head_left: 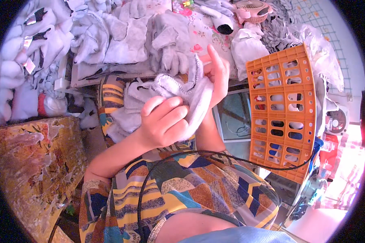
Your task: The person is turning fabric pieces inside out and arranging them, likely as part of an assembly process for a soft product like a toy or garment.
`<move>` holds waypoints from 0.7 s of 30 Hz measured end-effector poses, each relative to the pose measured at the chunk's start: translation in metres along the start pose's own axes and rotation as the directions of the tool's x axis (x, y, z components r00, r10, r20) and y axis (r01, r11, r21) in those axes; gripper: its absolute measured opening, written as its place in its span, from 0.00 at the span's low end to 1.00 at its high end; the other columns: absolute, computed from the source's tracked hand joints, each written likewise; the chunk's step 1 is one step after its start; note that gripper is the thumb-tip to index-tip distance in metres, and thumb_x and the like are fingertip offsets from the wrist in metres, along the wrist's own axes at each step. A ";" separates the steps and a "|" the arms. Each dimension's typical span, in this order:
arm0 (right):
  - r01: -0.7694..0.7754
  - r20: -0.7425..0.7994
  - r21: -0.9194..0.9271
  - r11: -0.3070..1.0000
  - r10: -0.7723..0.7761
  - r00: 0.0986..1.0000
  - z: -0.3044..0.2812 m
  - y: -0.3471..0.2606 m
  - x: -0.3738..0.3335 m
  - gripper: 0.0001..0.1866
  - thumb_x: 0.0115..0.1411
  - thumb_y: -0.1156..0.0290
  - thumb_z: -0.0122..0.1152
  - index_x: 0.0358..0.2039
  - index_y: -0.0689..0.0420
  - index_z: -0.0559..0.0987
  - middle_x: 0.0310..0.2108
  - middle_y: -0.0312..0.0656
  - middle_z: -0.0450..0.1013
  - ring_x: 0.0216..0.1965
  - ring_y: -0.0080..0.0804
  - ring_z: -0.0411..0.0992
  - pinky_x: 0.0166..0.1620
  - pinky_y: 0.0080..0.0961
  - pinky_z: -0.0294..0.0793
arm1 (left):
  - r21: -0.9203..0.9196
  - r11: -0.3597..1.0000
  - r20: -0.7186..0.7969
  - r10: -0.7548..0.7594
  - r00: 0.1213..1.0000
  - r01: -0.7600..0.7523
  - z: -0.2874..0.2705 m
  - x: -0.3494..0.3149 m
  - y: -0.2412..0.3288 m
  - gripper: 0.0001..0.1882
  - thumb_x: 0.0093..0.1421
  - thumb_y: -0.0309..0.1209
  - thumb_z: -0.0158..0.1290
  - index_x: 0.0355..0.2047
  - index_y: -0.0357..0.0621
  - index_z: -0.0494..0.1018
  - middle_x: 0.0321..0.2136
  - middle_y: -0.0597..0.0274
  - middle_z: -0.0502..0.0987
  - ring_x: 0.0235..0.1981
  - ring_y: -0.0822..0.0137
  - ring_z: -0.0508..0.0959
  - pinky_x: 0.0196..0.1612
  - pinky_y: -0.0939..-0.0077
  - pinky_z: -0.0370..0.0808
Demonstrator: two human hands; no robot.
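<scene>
A grey fleece glove [202,95], its seams edged with stitching, is bunched up between my hands above my lap. My left hand [164,121] has its fingers curled closed around the glove's near side. My right hand [218,77] is at the glove's far right side, index finger stretched upward and the other fingers bent in against the fabric, partly hidden. More grey fleece pieces [129,101] hang below and left of the held glove, over my lap; where one piece ends and another begins is hard to see.
Grey gloves [170,44] are heaped on the flower-patterned table cover [198,28] ahead. An orange plastic basket [282,113] stands on its side at right. White and grey fleece piles [32,52] fill the left, above a worn yellow-brown board [36,158]. A black cable [198,152] crosses my lap.
</scene>
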State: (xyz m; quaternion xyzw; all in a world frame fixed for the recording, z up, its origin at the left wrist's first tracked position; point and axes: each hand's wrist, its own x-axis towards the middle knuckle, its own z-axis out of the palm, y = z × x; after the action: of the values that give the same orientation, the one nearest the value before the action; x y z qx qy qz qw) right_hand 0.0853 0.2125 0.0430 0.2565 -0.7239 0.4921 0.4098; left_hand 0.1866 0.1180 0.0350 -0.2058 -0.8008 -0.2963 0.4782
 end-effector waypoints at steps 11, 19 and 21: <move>-0.880 0.847 0.462 0.108 0.239 0.474 -0.018 -0.019 -0.015 0.54 0.41 0.75 0.71 0.66 0.61 0.50 0.59 0.44 0.62 0.54 0.29 0.67 0.55 0.25 0.64 | -0.231 0.729 0.060 -0.650 0.757 0.644 -0.010 0.009 -0.067 0.15 0.37 0.19 0.57 0.28 0.39 0.67 0.25 0.58 0.71 0.28 0.62 0.72 0.36 0.70 0.68; -0.913 0.891 0.388 -0.128 0.304 0.336 -0.021 -0.007 -0.014 0.53 0.37 0.74 0.75 0.64 0.57 0.56 0.51 0.41 0.69 0.52 0.30 0.68 0.56 0.27 0.64 | -0.126 0.703 0.202 -0.673 0.712 0.700 -0.014 0.012 -0.055 0.12 0.38 0.23 0.59 0.27 0.37 0.73 0.21 0.55 0.76 0.26 0.59 0.77 0.35 0.68 0.71; -0.891 0.765 0.400 0.214 0.457 0.453 -0.017 0.005 -0.021 0.41 0.42 0.79 0.69 0.58 0.59 0.61 0.41 0.42 0.74 0.44 0.30 0.73 0.50 0.27 0.71 | 0.034 0.810 0.077 -0.586 0.806 0.586 -0.016 0.007 -0.042 0.18 0.35 0.27 0.62 0.29 0.39 0.73 0.27 0.55 0.75 0.30 0.52 0.72 0.40 0.60 0.66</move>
State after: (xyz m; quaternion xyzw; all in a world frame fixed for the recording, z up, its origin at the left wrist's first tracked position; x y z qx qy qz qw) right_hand 0.0986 0.2294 0.0265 0.1581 -0.5435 0.7955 -0.2163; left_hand 0.1681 0.0761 0.0354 0.0409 -0.8458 -0.4170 0.3303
